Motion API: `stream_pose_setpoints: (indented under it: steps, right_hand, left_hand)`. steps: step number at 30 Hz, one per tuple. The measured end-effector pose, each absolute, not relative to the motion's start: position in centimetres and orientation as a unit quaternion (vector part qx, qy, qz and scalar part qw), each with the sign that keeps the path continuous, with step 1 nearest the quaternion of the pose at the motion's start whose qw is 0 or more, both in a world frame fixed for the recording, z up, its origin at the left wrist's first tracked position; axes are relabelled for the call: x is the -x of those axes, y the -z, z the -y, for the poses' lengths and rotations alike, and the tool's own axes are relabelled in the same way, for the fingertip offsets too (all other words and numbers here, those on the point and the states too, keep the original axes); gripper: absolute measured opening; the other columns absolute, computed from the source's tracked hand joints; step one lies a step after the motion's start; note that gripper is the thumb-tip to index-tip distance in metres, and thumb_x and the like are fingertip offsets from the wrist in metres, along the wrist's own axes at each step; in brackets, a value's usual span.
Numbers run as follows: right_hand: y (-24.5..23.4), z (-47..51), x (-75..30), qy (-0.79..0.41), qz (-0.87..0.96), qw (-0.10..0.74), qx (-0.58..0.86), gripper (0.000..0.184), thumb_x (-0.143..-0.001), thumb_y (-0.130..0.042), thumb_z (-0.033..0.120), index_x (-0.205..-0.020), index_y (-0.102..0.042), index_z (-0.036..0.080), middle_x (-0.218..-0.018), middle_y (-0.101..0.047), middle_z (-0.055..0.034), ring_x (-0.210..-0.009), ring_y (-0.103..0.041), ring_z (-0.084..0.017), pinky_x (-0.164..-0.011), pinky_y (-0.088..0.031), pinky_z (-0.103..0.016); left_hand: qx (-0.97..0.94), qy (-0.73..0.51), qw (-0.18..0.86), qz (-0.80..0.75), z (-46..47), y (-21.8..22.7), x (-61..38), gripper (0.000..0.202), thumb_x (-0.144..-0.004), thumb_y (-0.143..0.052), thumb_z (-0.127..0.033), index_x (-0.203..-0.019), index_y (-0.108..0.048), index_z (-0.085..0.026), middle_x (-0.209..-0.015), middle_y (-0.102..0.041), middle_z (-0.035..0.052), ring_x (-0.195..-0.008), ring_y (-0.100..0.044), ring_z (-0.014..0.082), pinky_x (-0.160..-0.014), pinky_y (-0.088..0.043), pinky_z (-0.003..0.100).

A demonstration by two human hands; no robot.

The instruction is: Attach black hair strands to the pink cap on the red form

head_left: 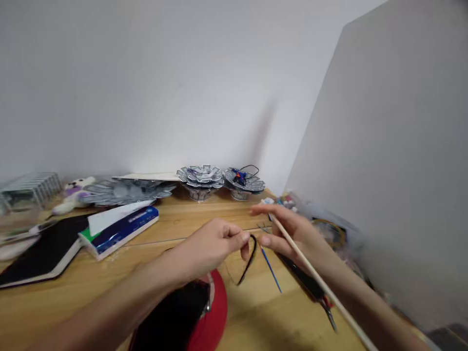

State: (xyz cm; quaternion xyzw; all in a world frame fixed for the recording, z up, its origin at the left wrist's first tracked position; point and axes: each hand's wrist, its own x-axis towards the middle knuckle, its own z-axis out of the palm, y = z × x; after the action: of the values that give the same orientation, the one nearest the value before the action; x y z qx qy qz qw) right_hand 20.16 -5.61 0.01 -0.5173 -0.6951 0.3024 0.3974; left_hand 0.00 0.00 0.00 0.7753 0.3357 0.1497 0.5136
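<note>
My left hand (224, 236) pinches a thin black cord (250, 265) between thumb and fingertips, and the cord curves down in a loop above the table. Close by on the right, my right hand (292, 231) holds a long pale wooden stick (318, 278), which runs across the hand and back along the forearm. Its thumb is near the cord, but I cannot tell whether they touch. A thin blue-handled brush or rod (271, 270) lies below the hands. Under my left forearm is a red, rounded item (215, 312) with a black part, partly hidden.
Two grey, petal-layered bowls (200, 183) stand by the wall, one holding a blue glue gun (240, 176). A blue tissue pack (126, 231) and black notebook (47, 248) lie left. Pliers or scissors (329, 312) and a dark flat object lie under my right arm.
</note>
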Motion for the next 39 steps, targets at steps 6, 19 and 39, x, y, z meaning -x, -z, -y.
stream_pose_setpoints:
  steps: [6,19,39]
  right_hand:
    - [0.9,7.0,-17.3,-0.333,0.722,0.315,0.519,0.035,-0.086,-0.07,0.052,-0.078,-0.069,0.018,-0.071,-0.059,0.0008,-0.064,-0.05,-0.014,-0.058,-0.039,-0.024]
    - [4.5,2.7,-17.0,-0.413,0.629,0.555,0.355,0.057,-0.078,-0.056,0.081,-0.101,-0.068,0.03,-0.102,-0.069,-0.0052,-0.094,-0.061,-0.028,-0.085,-0.049,-0.04]
    - [11.0,3.8,-20.2,-0.557,0.437,0.608,0.359,0.041,-0.088,-0.072,0.049,-0.067,-0.059,0.017,-0.08,-0.066,-0.0008,-0.08,-0.062,-0.016,-0.069,-0.049,-0.026]
  left_hand:
    - [-0.782,-0.165,0.505,-0.327,0.7,0.5,2.1,0.046,-0.092,-0.043,-0.062,-0.085,-0.055,-0.019,-0.061,-0.031,-0.0086,-0.043,-0.03,0.0096,-0.038,-0.025,0.021]
    - [-0.734,-0.275,0.552,-0.285,2.3,-2.0,2.0,0.027,-0.099,-0.047,-0.027,-0.074,-0.051,-0.019,-0.059,-0.036,-0.0076,-0.046,-0.026,0.0075,-0.045,-0.02,0.021]
    - [-0.61,-0.388,0.569,-0.39,-0.6,0.2,9.2,0.036,-0.079,-0.076,-0.051,-0.076,-0.063,-0.018,-0.079,-0.057,0.0002,-0.081,-0.046,0.0178,-0.068,-0.033,0.026]
